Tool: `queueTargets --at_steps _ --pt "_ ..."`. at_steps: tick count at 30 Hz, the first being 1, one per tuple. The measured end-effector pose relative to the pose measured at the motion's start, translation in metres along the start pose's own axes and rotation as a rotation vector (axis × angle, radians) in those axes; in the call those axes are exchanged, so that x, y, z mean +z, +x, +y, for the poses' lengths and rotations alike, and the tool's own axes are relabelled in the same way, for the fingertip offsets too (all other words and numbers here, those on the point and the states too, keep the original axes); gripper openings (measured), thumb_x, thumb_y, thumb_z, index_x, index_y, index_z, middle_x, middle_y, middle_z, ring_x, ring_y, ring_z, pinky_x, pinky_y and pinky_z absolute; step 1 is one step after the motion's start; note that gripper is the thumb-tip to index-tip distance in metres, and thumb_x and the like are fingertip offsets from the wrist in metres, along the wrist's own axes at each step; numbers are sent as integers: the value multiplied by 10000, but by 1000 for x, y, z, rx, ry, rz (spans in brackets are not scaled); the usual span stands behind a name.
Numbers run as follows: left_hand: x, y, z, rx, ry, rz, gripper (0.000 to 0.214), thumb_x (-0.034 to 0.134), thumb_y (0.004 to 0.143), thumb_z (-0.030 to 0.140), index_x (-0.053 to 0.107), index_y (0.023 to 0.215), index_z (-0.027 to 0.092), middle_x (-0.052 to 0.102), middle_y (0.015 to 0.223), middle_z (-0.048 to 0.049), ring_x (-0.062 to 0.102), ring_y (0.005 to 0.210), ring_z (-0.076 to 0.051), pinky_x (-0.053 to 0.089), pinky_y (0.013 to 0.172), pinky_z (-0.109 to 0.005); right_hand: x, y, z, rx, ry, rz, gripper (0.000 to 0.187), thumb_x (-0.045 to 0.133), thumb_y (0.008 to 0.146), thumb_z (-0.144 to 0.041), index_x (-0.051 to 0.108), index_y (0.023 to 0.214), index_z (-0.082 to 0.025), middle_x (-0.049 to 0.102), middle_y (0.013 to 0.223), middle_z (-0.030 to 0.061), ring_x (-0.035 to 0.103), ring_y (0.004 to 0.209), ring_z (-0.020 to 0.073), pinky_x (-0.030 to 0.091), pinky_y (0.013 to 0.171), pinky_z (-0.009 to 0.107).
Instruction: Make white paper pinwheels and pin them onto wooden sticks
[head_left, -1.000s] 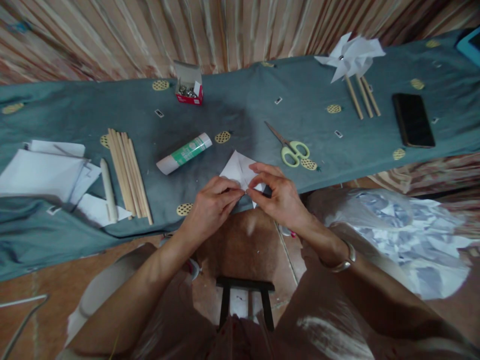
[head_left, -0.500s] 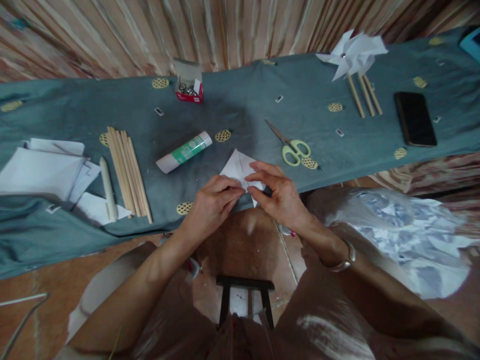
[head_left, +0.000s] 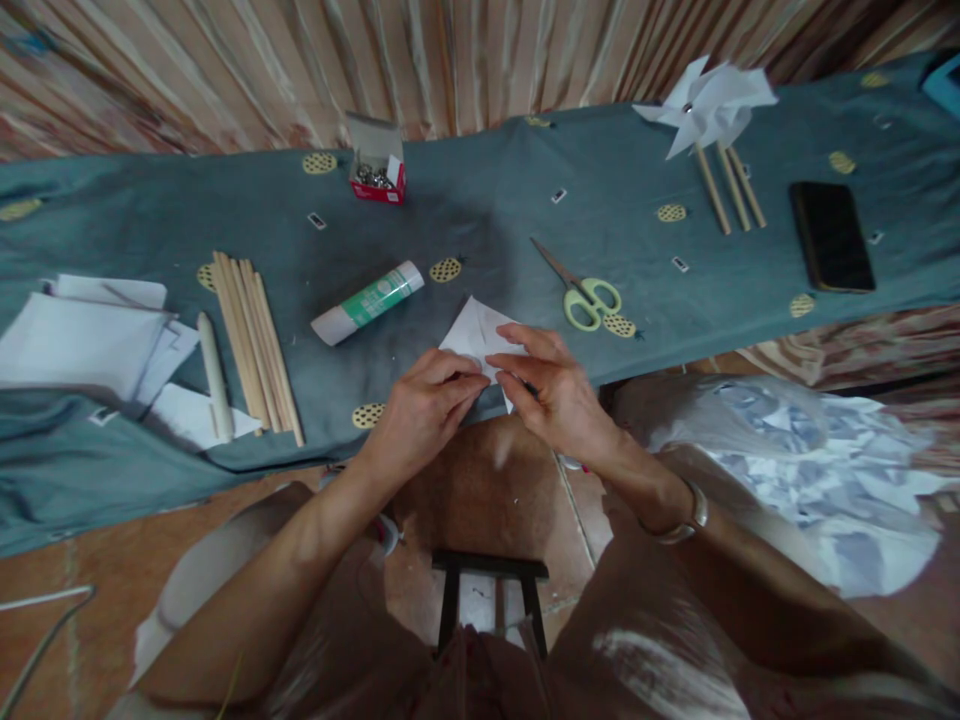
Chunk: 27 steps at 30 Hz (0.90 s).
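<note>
A small white sheet of paper (head_left: 469,325) with creases lies at the table's front edge, one corner pointing away from me. My left hand (head_left: 429,400) is closed in a pinch at the paper's near left side. From the right, my right hand (head_left: 555,385) has its thumb and fingers curled on the paper, their tips close to the left fingertips. The fingers hide the paper's near middle part. Beyond the paper lie a glue stick (head_left: 369,302) with a green label, to the left, and scissors (head_left: 581,295) with light green handles, to the right.
Wooden sticks (head_left: 251,340), a pale pen-like tool (head_left: 216,375) and white papers (head_left: 82,340) lie left. An open red box (head_left: 377,175) of metal pins stands at the back. White paper pinwheels (head_left: 709,105) and a phone (head_left: 832,237) are right. A plastic bag of paper scraps (head_left: 817,480) hangs low right.
My right hand's fingers have shifted very slightly left on the paper. My left hand keeps its pinch, and the things on the table stay where they were.
</note>
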<state>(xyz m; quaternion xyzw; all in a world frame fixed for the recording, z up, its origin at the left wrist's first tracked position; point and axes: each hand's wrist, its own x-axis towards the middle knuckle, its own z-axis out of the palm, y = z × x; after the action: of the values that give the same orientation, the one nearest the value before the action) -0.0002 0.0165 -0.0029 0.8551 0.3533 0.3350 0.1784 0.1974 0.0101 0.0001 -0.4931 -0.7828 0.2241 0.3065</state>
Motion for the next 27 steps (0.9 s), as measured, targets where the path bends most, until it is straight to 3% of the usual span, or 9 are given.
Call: queueTargets --at_steps 10,15,20,27 --pt "2 -1 2 -9 31 -12 133 570 926 155 698 963 155 693 995 -80 640 929 -186 554 815 -332 10 -5 0 -33 -73 -4 408 434 884 -150 648 1185 -324 529 1410 20 464 1317 293 419 1104 506" --pt "3 1 3 5 72 0 116 576 925 156 688 952 143 694 955 -71 638 896 -183 559 804 -323 4 -3 3 -70 -34 6 410 408 884 -104 681 1152 -248 529 1415 77 480 1303 277 435 1087 506" --pt "3 1 4 32 118 -13 131 556 934 153 685 949 134 691 950 -83 626 893 -187 552 801 -322 -9 0 11 7 -6 52 399 417 917 -137 643 1222 -261 538 1424 66 492 1327 244 424 1106 510" --pt "-5 2 -1 64 251 -26 135 550 932 133 685 934 142 695 966 -77 614 891 -189 540 793 -322 -17 3 13 53 -75 59 353 425 945 -210 624 1237 -202 576 1387 116 525 1315 257 403 1137 510"
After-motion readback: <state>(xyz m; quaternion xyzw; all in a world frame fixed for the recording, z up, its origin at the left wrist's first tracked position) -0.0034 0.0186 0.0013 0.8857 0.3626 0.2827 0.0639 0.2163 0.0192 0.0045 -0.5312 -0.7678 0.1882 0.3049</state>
